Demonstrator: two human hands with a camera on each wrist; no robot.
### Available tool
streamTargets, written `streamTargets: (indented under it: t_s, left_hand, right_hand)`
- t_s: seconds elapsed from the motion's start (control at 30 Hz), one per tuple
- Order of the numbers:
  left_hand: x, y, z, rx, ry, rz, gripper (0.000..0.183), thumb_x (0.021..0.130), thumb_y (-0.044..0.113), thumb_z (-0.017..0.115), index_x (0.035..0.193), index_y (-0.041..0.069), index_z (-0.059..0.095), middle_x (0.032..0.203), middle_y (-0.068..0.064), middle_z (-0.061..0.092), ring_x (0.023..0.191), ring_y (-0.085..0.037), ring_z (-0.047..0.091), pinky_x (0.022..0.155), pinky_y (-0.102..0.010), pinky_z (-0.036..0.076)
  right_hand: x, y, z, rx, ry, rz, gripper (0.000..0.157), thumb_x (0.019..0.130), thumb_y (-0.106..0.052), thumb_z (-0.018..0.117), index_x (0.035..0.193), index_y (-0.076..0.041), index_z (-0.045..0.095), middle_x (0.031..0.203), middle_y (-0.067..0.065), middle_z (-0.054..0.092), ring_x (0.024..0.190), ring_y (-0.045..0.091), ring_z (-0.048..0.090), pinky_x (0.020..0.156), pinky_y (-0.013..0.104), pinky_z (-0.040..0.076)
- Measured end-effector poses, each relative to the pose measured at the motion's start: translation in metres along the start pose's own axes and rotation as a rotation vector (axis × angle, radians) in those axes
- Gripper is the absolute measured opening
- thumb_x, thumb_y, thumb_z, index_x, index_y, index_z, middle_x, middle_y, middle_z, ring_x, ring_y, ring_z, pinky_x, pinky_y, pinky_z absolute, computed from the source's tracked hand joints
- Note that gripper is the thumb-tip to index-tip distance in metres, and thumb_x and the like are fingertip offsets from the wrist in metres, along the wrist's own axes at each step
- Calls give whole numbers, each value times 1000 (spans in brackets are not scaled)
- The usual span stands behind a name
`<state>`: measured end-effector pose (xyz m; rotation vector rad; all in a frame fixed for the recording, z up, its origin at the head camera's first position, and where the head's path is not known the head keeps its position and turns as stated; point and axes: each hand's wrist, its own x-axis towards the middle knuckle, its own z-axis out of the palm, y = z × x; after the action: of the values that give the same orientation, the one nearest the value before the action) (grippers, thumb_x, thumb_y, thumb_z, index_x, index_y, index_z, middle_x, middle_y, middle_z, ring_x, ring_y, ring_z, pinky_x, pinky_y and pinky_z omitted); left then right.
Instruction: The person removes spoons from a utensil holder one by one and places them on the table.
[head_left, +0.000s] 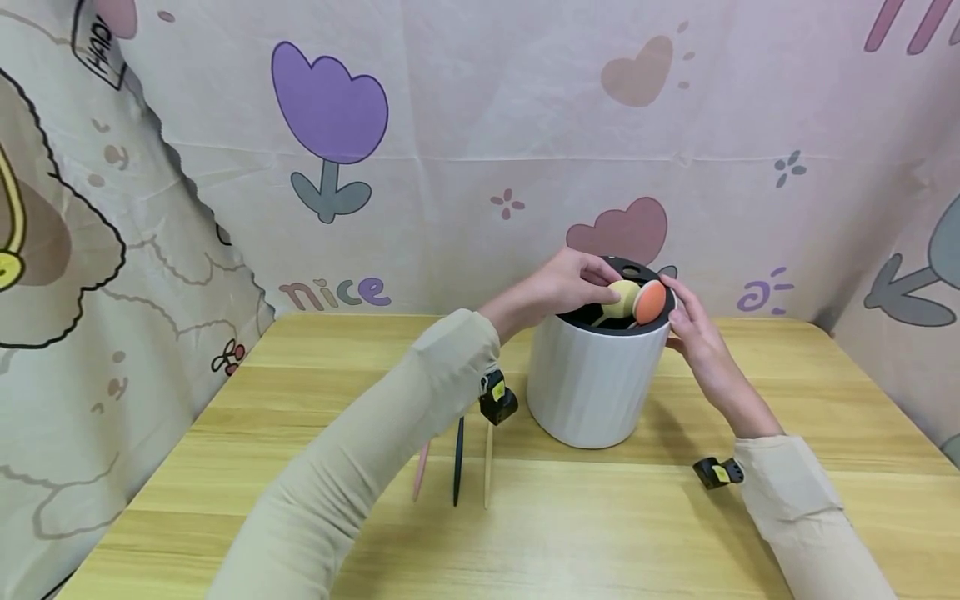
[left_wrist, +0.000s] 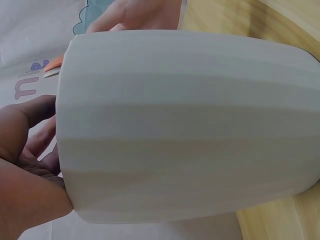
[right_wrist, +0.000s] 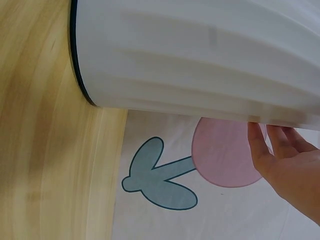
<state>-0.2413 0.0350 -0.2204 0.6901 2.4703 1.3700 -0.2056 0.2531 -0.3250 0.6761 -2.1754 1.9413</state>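
Observation:
A white ribbed holder [head_left: 588, 383] with a black top ring stands upright on the wooden table. Two round-headed utensils, one yellow [head_left: 622, 301] and one orange [head_left: 650, 302], show within its mouth, their lower parts hidden. My left hand [head_left: 564, 285] reaches over the left rim and pinches the yellow head between thumb and fingers. In the left wrist view, the curled fingers [left_wrist: 40, 112] are partly hidden behind the holder's edge. My right hand [head_left: 699, 337] supports the holder's right side near the rim, its extended fingers [right_wrist: 259, 147] touching the wall in the right wrist view.
On the table [head_left: 600, 533], left of the holder, lie a pink stick [head_left: 422, 473], a dark stick [head_left: 458, 462] and a pale wooden stick [head_left: 488, 467], their far ends hidden by my left sleeve [head_left: 375, 442]. A printed cloth [head_left: 450, 100] hangs behind the table.

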Motion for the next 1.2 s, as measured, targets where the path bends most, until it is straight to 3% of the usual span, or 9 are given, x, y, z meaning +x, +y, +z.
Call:
streamTargets:
  t_s: [0.5, 0.73, 0.83, 1.2]
  left_hand:
    - [-2, -2, -11, -27, -86, -22, 19, 93, 13, 66, 110, 5, 68, 107, -3, 67, 102, -13, 56, 84, -20, 44]
    - [-1, -3, -17, -3, -114, -13, 22, 94, 14, 65, 113, 3, 65, 105, -4, 65, 90, -13, 54, 75, -20, 45]
    - [-2, -4, -17, 3, -118, -6, 22, 94, 12, 65, 113, 3, 63, 106, -5, 66, 93, -13, 57, 77, -19, 45]
    - [-6, -11, -17, -101, -36, 41, 24, 91, 8, 67, 113, 0, 62, 109, -9, 66, 101, -15, 60, 84, -19, 46]
  right_hand:
    - [-1, 2, 2, 12, 15, -21, 53, 103, -26, 36, 154, -16, 22, 151, 14, 26, 123, 9, 40, 88, 22, 39]
    - [-2, 1, 2, 0, 19, -28, 53, 104, -27, 36, 154, -15, 22, 149, 11, 29, 121, 7, 42, 89, 22, 39]
    - [-2, 1, 2, 1, 18, -26, 54, 103, -27, 36, 154, -14, 22, 149, 11, 29, 122, 7, 42, 89, 22, 39]
    - [-1, 1, 2, -4, 11, -24, 54, 104, -28, 35, 154, -15, 21, 152, 13, 25, 124, 8, 39, 89, 21, 38]
